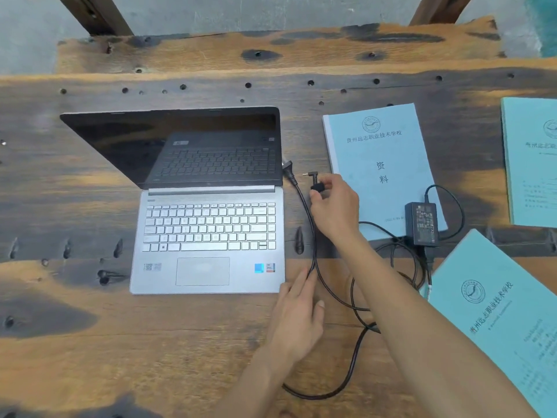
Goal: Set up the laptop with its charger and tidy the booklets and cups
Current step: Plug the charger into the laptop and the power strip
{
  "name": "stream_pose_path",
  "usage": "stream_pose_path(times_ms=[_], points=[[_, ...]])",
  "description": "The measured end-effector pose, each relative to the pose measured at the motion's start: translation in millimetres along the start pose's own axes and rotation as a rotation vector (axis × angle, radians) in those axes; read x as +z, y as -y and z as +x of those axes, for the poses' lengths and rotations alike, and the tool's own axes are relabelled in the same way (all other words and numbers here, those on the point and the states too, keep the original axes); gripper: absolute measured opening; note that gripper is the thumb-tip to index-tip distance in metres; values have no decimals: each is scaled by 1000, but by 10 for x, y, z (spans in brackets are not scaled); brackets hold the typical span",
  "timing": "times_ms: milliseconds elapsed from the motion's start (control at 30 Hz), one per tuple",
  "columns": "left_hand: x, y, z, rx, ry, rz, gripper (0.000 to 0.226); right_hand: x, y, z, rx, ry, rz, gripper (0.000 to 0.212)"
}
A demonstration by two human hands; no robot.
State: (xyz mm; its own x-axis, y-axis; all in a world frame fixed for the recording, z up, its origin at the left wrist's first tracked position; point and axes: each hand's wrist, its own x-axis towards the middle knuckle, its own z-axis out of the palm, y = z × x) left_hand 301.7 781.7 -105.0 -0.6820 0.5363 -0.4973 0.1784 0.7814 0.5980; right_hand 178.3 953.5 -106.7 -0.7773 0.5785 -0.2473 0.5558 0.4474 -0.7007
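An open silver laptop with a dark screen sits on the wooden table. My right hand pinches the black charger connector, its metal tip pointing left, a little right of the laptop's hinge. My left hand rests flat by the laptop's front right corner, fingers on the black cable. The wall plug lies beside the screen's right edge. The charger brick sits on the lower corner of a light-blue booklet. No cups are in view.
Two more light-blue booklets lie to the right: one at the far right edge, one tilted at the lower right. Loops of cable spread over the table between my arms. Dark wooden posts stand behind the table.
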Motion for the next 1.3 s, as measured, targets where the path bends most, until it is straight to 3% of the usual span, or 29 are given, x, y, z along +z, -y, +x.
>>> stream_pose_path(times_ms=[100,233,400,567,767,967,1300], points=[[-16,-64,156,-4,4,3,60,8,41,-80,-58,85,40,43],[6,-161,265,64,2,-27,54,95,90,-74,-106,49,77,30],[-8,-116,274,113,-29,-164,32,214,-72,-17,-120,78,46,37],[-305,91,404,42,-225,-192,32,261,-192,-93,-264,155,-147,35],[-802,241,734,205,-449,69,32,266,-190,-135,-323,100,-263,31],[-1041,349,1056,73,-227,506,47,287,-141,-95,-323,80,-242,30],[-1094,309,1128,34,-175,628,47,415,-27,-59,-234,33,-171,23]])
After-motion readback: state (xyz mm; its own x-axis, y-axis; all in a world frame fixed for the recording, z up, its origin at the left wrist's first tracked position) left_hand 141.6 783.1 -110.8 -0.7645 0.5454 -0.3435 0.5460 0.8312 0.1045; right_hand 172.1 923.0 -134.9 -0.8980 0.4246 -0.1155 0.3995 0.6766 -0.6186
